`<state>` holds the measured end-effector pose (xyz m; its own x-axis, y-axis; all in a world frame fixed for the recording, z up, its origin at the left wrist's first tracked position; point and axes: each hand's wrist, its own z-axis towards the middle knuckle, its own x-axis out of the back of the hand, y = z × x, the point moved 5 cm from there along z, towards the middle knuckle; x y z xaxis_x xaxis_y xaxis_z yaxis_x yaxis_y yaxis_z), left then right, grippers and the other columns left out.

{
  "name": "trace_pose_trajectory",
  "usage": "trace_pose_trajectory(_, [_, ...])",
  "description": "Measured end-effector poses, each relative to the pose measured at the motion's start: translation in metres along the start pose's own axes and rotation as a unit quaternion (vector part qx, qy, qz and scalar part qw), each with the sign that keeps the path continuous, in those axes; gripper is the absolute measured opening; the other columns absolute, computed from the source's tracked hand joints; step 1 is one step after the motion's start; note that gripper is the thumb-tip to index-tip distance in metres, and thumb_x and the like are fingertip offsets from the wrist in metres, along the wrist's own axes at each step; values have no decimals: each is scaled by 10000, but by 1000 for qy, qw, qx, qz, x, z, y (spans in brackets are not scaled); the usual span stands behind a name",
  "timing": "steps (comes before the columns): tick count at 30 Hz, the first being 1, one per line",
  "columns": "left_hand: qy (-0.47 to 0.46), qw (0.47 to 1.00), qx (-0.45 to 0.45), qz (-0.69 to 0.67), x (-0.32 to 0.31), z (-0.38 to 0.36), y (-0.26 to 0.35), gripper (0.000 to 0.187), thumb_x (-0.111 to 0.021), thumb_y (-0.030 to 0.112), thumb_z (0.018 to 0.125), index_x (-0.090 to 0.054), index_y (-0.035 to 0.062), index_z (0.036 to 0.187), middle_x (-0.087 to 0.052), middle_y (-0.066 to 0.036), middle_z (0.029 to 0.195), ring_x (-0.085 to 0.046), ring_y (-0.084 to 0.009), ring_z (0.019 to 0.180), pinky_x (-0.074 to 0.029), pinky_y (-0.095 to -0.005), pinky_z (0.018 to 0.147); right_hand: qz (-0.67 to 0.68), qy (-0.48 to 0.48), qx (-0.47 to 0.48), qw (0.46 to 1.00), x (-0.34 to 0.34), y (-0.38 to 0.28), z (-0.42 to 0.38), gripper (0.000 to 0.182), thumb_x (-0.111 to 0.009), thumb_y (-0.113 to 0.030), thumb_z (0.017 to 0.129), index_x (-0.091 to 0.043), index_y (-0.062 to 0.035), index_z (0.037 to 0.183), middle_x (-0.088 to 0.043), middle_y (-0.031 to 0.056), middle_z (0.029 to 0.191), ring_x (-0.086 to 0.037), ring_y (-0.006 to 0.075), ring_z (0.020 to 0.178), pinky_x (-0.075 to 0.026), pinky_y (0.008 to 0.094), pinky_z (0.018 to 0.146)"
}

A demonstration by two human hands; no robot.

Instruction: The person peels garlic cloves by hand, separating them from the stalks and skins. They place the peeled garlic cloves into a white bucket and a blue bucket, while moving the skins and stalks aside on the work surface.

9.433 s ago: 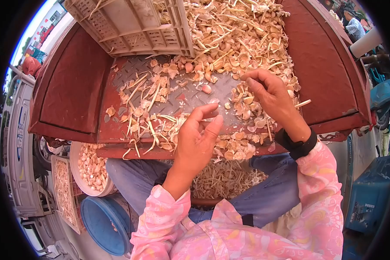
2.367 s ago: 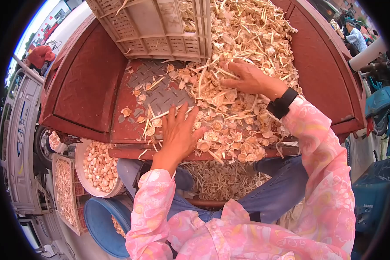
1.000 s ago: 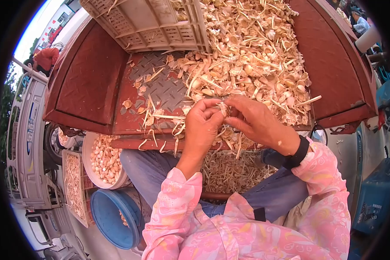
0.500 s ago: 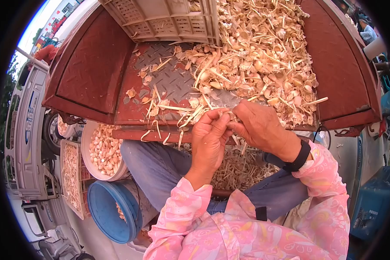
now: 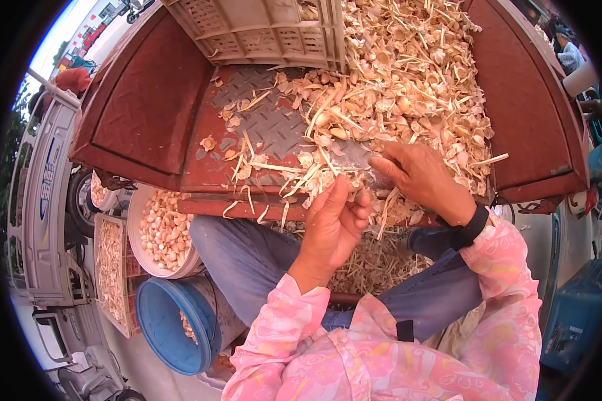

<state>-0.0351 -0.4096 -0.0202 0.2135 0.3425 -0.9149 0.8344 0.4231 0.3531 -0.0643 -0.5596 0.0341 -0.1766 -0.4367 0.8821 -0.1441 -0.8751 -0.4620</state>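
- The garlic heap (image 5: 421,87) is a loose mix of papery skins, cloves and dry stems, cream to tan with pinkish patches; it lies in the red cart bed (image 5: 267,127), against the wall on the right.
- One pale, smooth clove (image 5: 339,134) lies at the heap's near edge, its long axis close to crosswise.
- A straight dry stem (image 5: 490,160) sticks out at the right edge, nearly level, its outer end tipped slightly away from the person.
- Another stem (image 5: 274,167) runs almost crosswise over the bare metal to the left; a third (image 5: 386,214) hangs past the front edge, pointing down towards the person.
- The left hand (image 5: 351,194) is turned palm inward, thumb upright, fingers curled, just before the front edge; whether it pinches anything I cannot tell.
- The right hand (image 5: 376,155) reaches over the heap's near edge, palm down, fingers bent; what its fingertips touch is unclear.
- A slatted crate (image 5: 247,33) stands tilted beside the heap.
- Below left, a white bucket (image 5: 188,262) holds many cloves, next to a blue tub (image 5: 167,321).
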Motion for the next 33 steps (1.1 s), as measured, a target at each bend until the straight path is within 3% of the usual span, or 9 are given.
trace_pose_trajectory(5, [82,981,4,175,-3,-7,10,172,-551,208,930,-537,43,978,-629,-89,823,-572,-138,624,-484,-206,537,-8,134,134,982,-6,-15,27,153,-563,-202,830,-593,-70,758,-585,106,748,-605,332,721,-470,421,570])
trace_pose_trajectory(7, [105,941,-52,318,-9,-12,21,80,-559,116,913,-564,37,904,-660,-85,801,-616,-153,607,-484,-222,539,-74,29,121,990,-21,-11,31,101,-566,-161,830,-601,-70,855,-578,110,793,-603,318,769,-470,410,622])
trace_pose_trajectory(10, [76,601,-248,756,-30,-29,51,102,-577,102,900,-573,19,842,-647,-66,729,-603,-127,607,-453,-217,535,-112,-28,68,991,-20,-14,36,144,-565,-132,833,-616,-87,961,-580,110,837,-603,325,791,-471,407,654])
trace_pose_trajectory(11, [55,564,-283,774,-27,-31,55,153,-605,126,889,-563,7,803,-612,-31,668,-547,-78,568,-407,-209,508,-90,7,70,994,-19,-14,38,149,-572,-136,830,-617,-86,963,-581,110,839,-602,326,789,-472,408,655])
trace_pose_trajectory(14, [52,758,-153,632,-11,-28,55,192,-631,168,881,-555,25,778,-577,0,636,-490,-44,539,-377,-199,481,-43,30,96,994,-18,-22,48,189,-593,-136,817,-603,-67,992,-577,123,878,-603,333,801,-471,419,666])
trace_pose_trajectory(17, [43,820,-118,559,-11,-30,54,209,-637,197,882,-545,40,779,-556,15,614,-467,-30,522,-356,-187,466,-58,-5,150,987,-38,-23,54,210,-598,-112,805,-588,-57,1007,-565,144,920,-597,348,792,-464,432,676])
trace_pose_trajectory(26, [132,903,-91,398,7,-20,66,273,-578,156,910,-544,7,1136,-634,-43,827,-563,-55,629,-426,-159,513,263,-60,-34,962,-25,-28,43,170,-634,-127,804,-573,14,877,-561,108,722,-576,284,682,-472,363,635])
trace_pose_trajectory(29, [81,955,-36,282,6,-12,56,379,-543,222,935,-483,0,1235,-614,-48,932,-579,-73,702,-444,-159,556,486,-73,6,871,-37,-37,31,153,-636,-128,827,-599,7,890,-560,84,747,-569,248,715,-462,337,646])
trace_pose_trajectory(33, [43,994,2,103,17,-14,51,286,-489,216,961,-508,3,1150,-576,-75,940,-540,-83,678,-432,-161,527,267,11,217,939,-24,-60,17,242,-637,-155,836,-607,-62,1058,-565,100,878,-570,262,826,-457,344,703])
